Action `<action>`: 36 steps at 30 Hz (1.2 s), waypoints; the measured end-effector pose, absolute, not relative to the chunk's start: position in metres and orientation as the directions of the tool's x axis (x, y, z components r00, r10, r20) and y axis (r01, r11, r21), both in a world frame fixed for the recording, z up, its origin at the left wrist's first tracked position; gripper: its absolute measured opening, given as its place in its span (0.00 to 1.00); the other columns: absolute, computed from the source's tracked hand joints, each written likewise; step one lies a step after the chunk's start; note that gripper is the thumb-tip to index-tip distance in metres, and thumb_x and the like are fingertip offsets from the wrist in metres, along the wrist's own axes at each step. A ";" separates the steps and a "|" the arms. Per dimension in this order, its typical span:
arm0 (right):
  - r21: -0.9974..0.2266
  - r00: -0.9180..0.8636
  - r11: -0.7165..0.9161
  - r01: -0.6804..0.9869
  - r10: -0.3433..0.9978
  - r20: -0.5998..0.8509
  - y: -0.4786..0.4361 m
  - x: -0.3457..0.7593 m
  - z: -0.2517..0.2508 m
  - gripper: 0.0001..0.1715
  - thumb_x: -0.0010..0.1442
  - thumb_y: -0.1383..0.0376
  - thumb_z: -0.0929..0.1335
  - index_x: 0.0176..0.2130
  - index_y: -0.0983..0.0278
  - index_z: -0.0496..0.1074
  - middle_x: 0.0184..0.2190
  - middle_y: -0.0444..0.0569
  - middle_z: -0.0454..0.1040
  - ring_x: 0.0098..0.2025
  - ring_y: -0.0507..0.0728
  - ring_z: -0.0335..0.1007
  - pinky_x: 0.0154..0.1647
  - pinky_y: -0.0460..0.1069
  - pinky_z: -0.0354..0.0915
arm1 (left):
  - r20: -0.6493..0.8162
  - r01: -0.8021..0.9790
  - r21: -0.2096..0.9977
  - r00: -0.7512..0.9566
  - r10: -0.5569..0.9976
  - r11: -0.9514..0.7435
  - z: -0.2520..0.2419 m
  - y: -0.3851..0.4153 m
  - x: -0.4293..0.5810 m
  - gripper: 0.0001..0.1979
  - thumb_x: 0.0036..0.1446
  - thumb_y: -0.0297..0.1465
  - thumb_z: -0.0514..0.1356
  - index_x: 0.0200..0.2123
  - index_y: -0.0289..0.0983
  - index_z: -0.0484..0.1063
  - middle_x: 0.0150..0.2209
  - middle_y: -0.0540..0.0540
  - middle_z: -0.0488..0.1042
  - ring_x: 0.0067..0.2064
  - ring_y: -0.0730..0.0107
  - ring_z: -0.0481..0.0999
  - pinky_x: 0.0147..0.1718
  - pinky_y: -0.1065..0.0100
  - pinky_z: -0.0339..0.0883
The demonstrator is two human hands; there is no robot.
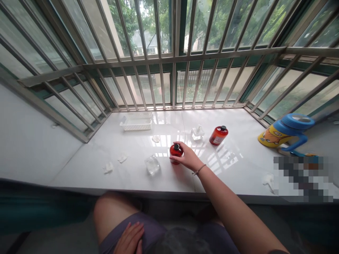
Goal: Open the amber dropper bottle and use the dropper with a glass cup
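Observation:
My right hand (186, 156) reaches out over the white sill and grips a small red bottle with a black cap (176, 151), which stands upright. A clear square glass container (153, 164) sits just left of that bottle. My left hand (130, 240) lies flat on my thigh at the bottom of the view, fingers stretched out, holding nothing. A second red bottle (218, 135) stands farther back to the right, next to another clear glass container (197, 132).
A white slotted basket (137, 121) sits at the back of the sill (233, 169) by the metal window bars (172, 81). Crumpled white tissues (108, 167) lie scattered on the sill. A blue and yellow jug (287, 131) stands at the right.

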State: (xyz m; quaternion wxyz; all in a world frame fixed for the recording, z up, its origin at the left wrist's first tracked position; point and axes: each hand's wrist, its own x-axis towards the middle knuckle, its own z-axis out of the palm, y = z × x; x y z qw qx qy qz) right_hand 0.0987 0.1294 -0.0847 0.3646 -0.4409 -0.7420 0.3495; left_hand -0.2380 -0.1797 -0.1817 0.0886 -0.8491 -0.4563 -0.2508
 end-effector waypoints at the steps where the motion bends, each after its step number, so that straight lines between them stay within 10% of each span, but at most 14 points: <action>1: -0.855 -0.321 0.357 0.376 0.916 0.241 0.122 0.096 -0.089 0.41 0.57 0.51 0.81 0.63 0.55 0.68 0.60 0.52 0.75 0.59 0.66 0.76 0.64 0.63 0.72 | 0.519 0.821 0.134 0.419 0.745 -0.555 -0.174 -0.172 -0.225 0.22 0.63 0.23 0.61 0.59 0.43 0.78 0.52 0.49 0.86 0.53 0.62 0.87 0.58 0.65 0.81; 11: -0.850 -0.104 0.420 0.319 0.907 0.409 0.022 0.099 -0.120 0.39 0.55 0.60 0.80 0.61 0.56 0.68 0.54 0.52 0.73 0.54 0.64 0.75 0.57 0.59 0.76 | 0.424 0.457 0.767 0.166 0.890 -0.451 -0.092 -0.049 -0.077 0.30 0.75 0.29 0.53 0.76 0.44 0.54 0.75 0.37 0.62 0.75 0.52 0.64 0.72 0.43 0.66; 24: -0.881 -0.020 0.385 0.275 0.919 0.395 0.012 0.100 -0.127 0.35 0.55 0.66 0.77 0.60 0.56 0.68 0.52 0.51 0.71 0.50 0.61 0.74 0.52 0.57 0.76 | 0.245 0.283 0.912 0.203 0.948 -0.296 -0.073 -0.001 -0.052 0.18 0.73 0.32 0.58 0.63 0.47 0.75 0.69 0.41 0.71 0.71 0.52 0.70 0.70 0.44 0.66; 31: -0.895 -0.005 0.359 0.263 0.929 0.371 0.011 0.100 -0.127 0.38 0.54 0.64 0.80 0.60 0.54 0.68 0.53 0.50 0.71 0.52 0.62 0.75 0.55 0.59 0.76 | 0.087 0.142 0.985 0.077 0.993 -0.097 -0.065 0.005 -0.046 0.06 0.61 0.31 0.68 0.42 0.42 0.78 0.60 0.41 0.77 0.63 0.50 0.77 0.45 0.60 0.81; 36: -0.888 -0.007 0.365 0.280 0.926 0.378 0.012 0.101 -0.128 0.38 0.55 0.61 0.81 0.60 0.54 0.68 0.53 0.51 0.72 0.52 0.63 0.76 0.55 0.59 0.77 | 0.085 0.108 0.990 0.054 0.995 -0.090 -0.072 0.006 -0.047 0.25 0.54 0.31 0.75 0.55 0.44 0.75 0.63 0.42 0.74 0.63 0.52 0.76 0.61 0.51 0.75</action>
